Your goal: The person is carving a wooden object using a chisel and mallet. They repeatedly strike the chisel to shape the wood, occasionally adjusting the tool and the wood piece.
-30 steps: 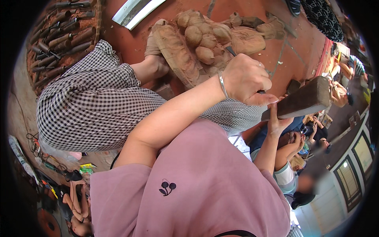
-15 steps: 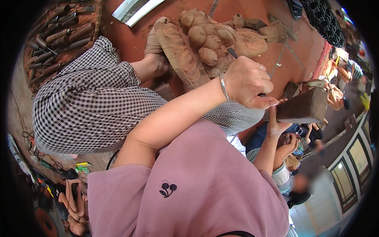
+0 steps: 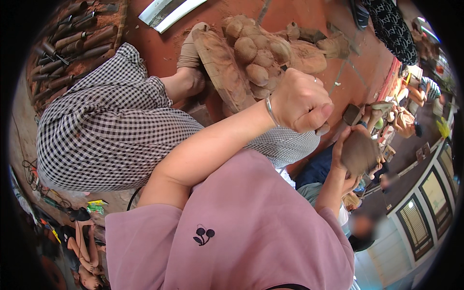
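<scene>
One chisel (image 3: 322, 129) sits in the closed left grip (image 3: 302, 100), blade toward the carved wood (image 3: 258, 57), while the right grip (image 3: 340, 149) clasps a wooden block (image 3: 361, 153) across a gap from the chisel's butt, and red floor (image 3: 341, 97) extends beyond the carved wood's right edge.

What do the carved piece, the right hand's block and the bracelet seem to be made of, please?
Carved piece: apparently bare, unpolished wood, from its matte, reddish-brown cut surface.
Block: probably dull wood, judging by its matte brown face, though blur leaves this open.
Bracelet: likely polished metal, since it is silvery and shiny.
</scene>
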A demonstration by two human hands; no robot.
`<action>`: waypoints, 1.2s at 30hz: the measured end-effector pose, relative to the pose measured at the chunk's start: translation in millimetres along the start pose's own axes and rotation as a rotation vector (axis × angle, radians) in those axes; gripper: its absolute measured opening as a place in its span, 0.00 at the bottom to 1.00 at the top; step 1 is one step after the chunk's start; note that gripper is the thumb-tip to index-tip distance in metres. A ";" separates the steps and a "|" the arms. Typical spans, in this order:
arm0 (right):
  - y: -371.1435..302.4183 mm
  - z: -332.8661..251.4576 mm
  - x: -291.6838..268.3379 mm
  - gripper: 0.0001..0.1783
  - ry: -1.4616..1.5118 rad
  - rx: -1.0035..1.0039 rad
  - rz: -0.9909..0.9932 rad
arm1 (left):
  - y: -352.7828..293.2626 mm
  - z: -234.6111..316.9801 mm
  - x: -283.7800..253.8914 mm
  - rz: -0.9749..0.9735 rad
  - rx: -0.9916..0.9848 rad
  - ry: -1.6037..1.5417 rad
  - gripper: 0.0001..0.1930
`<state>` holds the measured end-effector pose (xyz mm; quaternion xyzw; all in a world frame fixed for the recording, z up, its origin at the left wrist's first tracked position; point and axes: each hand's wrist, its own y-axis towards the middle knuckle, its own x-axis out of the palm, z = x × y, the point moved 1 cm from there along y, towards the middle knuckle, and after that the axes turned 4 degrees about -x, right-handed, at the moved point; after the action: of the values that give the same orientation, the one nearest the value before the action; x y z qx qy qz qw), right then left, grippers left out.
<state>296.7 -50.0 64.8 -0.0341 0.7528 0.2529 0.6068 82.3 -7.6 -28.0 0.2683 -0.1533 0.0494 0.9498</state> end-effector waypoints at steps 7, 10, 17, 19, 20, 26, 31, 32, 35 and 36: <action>-8.0 17.3 5.3 0.15 0.110 0.067 0.065 | -4.1 -1.4 1.3 -0.058 0.036 0.038 0.17; -6.2 6.2 5.9 0.19 -0.017 -0.044 0.063 | -3.8 -0.4 2.5 -0.064 0.031 0.062 0.16; -7.4 5.8 6.9 0.15 0.108 -0.027 0.041 | -3.8 -2.1 4.4 -0.025 0.017 0.025 0.15; -6.1 8.6 5.5 0.12 -0.042 -0.074 0.012 | -3.8 -1.9 1.7 -0.045 0.027 0.055 0.15; -9.0 7.0 6.2 0.13 0.028 -0.033 0.052 | -4.3 -0.8 -0.8 -0.056 0.032 0.071 0.15; -27.3 1.3 12.5 0.17 0.013 0.007 0.059 | -0.9 -1.6 -9.8 -0.157 0.061 0.099 0.14; -42.8 11.6 15.5 0.21 0.161 0.005 0.137 | -1.4 -2.2 -5.0 -0.242 0.022 0.075 0.15; -30.4 6.7 11.1 0.23 0.077 -0.042 0.120 | 3.5 -2.3 -4.3 -0.238 0.037 0.073 0.17; -20.7 -0.1 -1.2 0.26 0.005 -0.078 0.127 | 14.0 -0.3 -4.8 -0.282 0.034 0.048 0.24; -27.3 0.3 2.9 0.25 0.021 -0.051 0.158 | 12.4 1.2 -3.0 -0.294 0.026 0.060 0.25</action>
<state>306.0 -72.9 52.8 0.0072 0.7527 0.3186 0.5761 77.0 2.3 -21.8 0.2986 -0.0834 -0.0804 0.9473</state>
